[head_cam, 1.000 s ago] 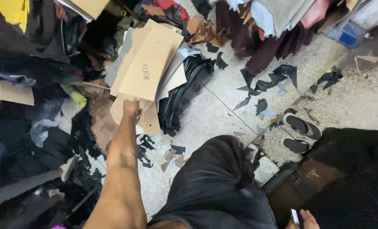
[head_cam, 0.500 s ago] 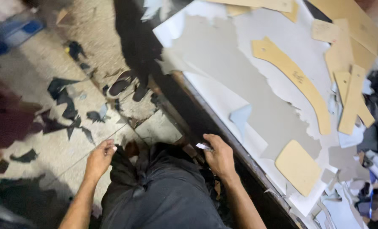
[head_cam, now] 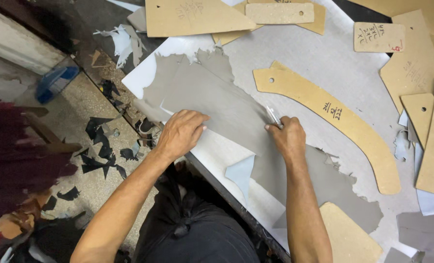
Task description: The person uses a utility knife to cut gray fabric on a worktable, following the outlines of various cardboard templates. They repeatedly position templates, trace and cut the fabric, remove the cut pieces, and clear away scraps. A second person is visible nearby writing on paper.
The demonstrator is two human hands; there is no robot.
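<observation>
Left hand (head_cam: 182, 132) pressed flat, released, on grey sheet (head_cam: 226, 104); right hand (head_cam: 287, 136) grasped small blade (head_cam: 273, 116). Tan curved template (head_cam: 334, 114) lay beside. Earlier both hands hung below the desk (head_cam: 217, 160).

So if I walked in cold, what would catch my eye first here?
Probably the two hands in the middle: the left hand pressing flat on a large grey sheet spread over the worktable, the right hand gripping a small blade-like tool on it. Next, the long curved tan template to the right, and the dark scraps littering the floor on the left.
</observation>
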